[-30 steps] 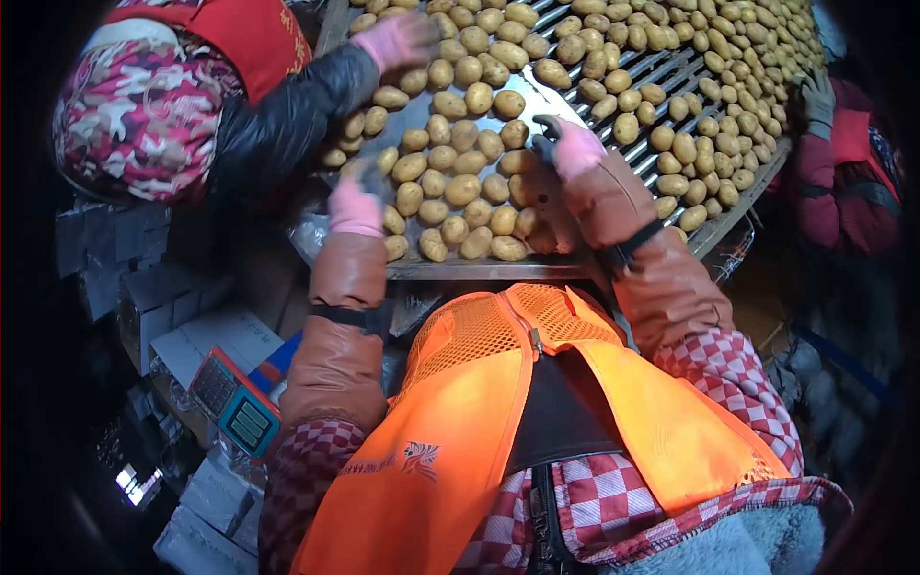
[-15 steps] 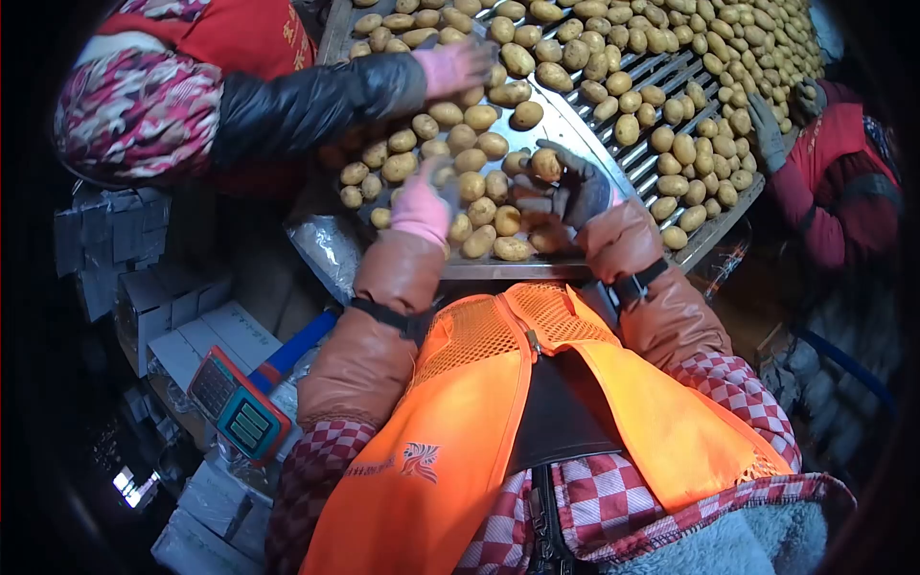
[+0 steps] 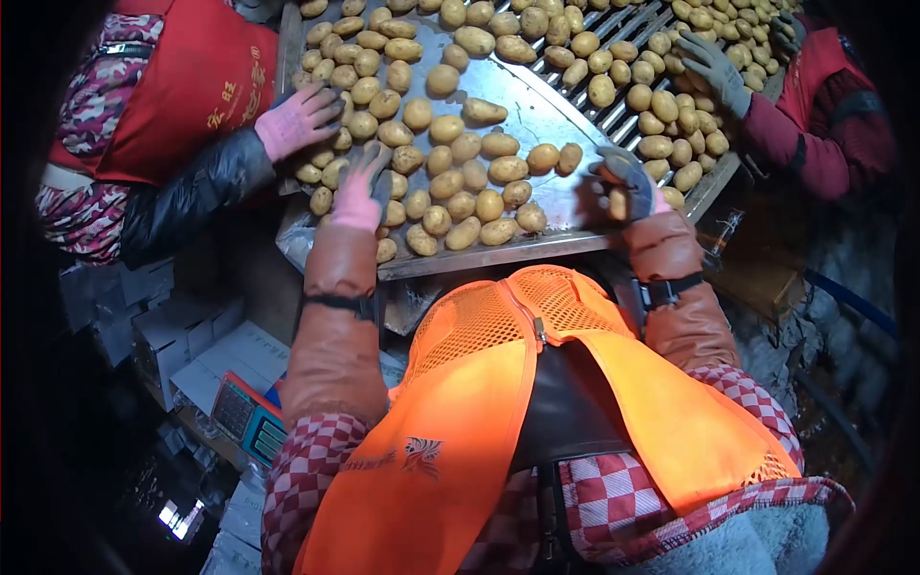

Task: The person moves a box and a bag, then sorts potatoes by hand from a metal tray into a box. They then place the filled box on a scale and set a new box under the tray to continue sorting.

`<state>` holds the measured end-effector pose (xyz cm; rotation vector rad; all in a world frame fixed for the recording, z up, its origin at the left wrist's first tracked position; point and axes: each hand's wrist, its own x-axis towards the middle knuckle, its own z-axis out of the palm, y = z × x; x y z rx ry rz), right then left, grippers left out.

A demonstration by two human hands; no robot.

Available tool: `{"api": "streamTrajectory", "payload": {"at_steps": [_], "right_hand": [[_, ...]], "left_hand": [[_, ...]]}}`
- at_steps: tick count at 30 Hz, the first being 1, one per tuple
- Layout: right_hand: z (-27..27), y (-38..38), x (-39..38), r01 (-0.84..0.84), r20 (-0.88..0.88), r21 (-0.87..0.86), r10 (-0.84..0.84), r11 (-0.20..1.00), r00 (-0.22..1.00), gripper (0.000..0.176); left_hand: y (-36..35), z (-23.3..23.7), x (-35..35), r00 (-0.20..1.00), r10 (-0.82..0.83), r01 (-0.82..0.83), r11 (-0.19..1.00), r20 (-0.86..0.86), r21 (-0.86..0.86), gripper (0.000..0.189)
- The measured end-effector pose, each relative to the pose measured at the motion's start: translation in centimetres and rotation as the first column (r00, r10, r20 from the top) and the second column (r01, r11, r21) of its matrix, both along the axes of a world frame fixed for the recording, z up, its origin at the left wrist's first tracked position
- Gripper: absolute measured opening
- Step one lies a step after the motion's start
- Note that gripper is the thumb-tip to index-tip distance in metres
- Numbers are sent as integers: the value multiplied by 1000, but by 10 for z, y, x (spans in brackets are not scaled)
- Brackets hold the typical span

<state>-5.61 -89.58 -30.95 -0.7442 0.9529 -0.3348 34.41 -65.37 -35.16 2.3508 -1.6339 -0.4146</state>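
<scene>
Many potatoes (image 3: 446, 184) lie on a metal table (image 3: 537, 101) in front of me. My left hand (image 3: 362, 187), in a pink and grey glove, rests at the left part of the potatoes with its fingers spread. Near the right front of the metal surface is my right hand (image 3: 623, 182), in a dark glove, with its fingers curled round a potato (image 3: 618, 203). Two potatoes lie side by side just left of my right hand.
At the left, a co-worker's pink-gloved hand (image 3: 299, 122) touches potatoes. Another co-worker's grey-gloved hand (image 3: 714, 72) reaches in from the right over a slatted rack (image 3: 623, 134). A scale (image 3: 251, 417) and white boxes (image 3: 235, 359) stand at the lower left.
My hands have moved apart, the left one leftward and the right one toward the right edge. The co-worker's pink-gloved hand has drawn back left. The view has shifted.
</scene>
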Motion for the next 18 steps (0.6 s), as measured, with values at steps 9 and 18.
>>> {"api": "streamTrajectory", "payload": {"at_steps": [9,18], "right_hand": [[36,38,46,-98,63,243,85,965,994,57],[-27,48,65,-350,616,620,-159,702,772,78]], "left_hand": [[-17,54,-76,914,399,-392,816,78,425,49],[-19,40,-46,833,548,-503,805,-71,314,39]]}}
